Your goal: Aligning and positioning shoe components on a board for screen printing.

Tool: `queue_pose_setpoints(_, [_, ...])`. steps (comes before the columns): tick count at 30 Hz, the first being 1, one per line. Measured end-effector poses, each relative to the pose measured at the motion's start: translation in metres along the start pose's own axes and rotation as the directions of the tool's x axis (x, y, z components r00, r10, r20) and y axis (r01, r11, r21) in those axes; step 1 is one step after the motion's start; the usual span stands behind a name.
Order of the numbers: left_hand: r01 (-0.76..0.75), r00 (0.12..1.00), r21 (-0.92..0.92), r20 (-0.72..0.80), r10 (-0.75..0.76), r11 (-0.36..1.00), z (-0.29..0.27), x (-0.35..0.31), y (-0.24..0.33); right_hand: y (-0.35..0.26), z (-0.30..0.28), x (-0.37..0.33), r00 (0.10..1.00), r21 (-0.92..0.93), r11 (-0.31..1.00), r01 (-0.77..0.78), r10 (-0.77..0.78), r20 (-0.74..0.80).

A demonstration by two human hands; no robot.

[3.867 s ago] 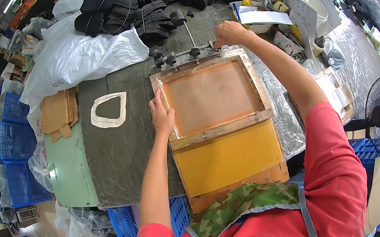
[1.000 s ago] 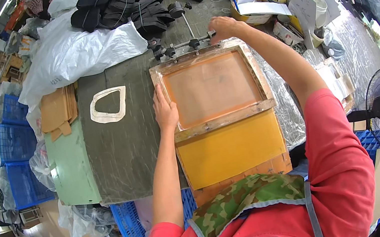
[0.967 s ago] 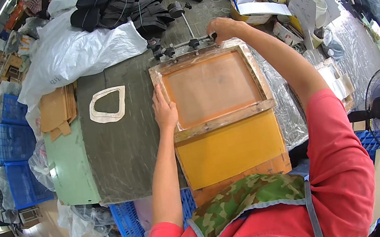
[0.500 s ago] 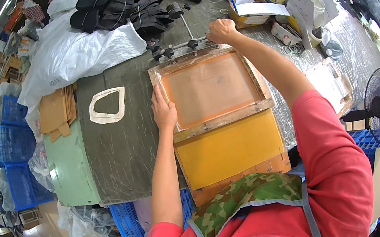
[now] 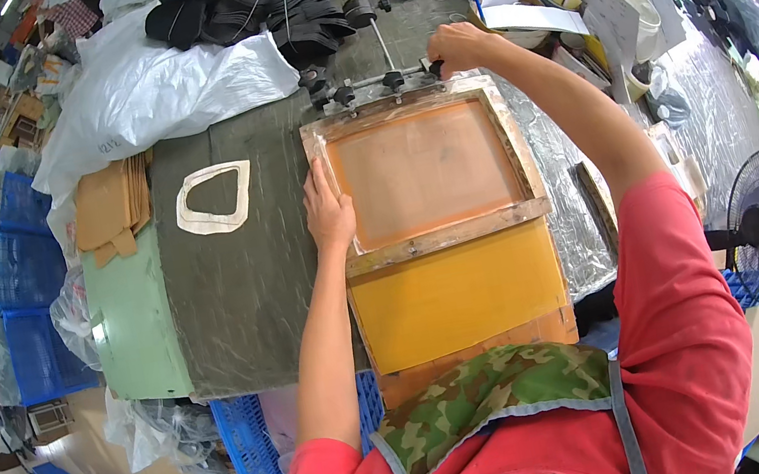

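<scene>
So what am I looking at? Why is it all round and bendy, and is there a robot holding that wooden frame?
No robot here, just a person's two bare hands! A camera on the person's head looks down, and its wide fisheye lens makes straight edges bend.

The left hand rests against the left side of the wooden frame, which has a see-through orange-brown panel inside. The right hand curls at a black knob, by the end of a metal bar along the frame's far side. Its fingertips are hidden, so I can't tell how tight its grip is.

A yellow sheet shows on the near side. To the left lies a white ring-shaped piece. Farther away are a white sack and bundles of black pieces.
</scene>
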State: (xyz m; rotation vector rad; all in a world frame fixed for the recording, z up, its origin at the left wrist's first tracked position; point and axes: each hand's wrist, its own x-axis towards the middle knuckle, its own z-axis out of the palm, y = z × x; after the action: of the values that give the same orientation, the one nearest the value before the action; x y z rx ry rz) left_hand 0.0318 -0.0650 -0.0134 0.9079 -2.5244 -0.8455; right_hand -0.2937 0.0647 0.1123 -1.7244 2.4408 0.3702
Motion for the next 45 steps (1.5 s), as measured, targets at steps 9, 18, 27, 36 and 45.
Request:
queue_pose_setpoints(9, [0.059,0.997,-0.034,0.046,-0.057,0.998,-0.001,0.001,0.001,-0.032,0.009,-0.007,0.872,0.196,0.854,-0.481,0.49,0.004])
queue_pose_setpoints(18, [-0.004,1.0,-0.015,0.011,0.004,1.0,-0.001,0.0,0.0,-0.002,0.018,-0.007,0.971,0.234,0.968,0.093,-0.036,-0.235])
queue_pose_setpoints(27, [0.02,1.0,-0.016,0.015,-0.02,1.0,0.0,0.0,0.0,-0.036,0.013,0.006,0.934,0.073,0.944,-0.321,0.328,-0.142])
queue_pose_setpoints(36, [0.011,1.0,-0.036,0.0,-0.011,0.999,0.0,-0.001,-0.002,-0.041,-0.005,0.022,0.91,0.042,0.909,-0.414,0.414,0.022])
queue_pose_setpoints(45, [0.03,1.0,-0.067,0.002,-0.03,0.997,0.001,0.001,-0.005,-0.073,0.002,0.036,0.989,0.159,0.987,0.028,-0.005,-0.147])
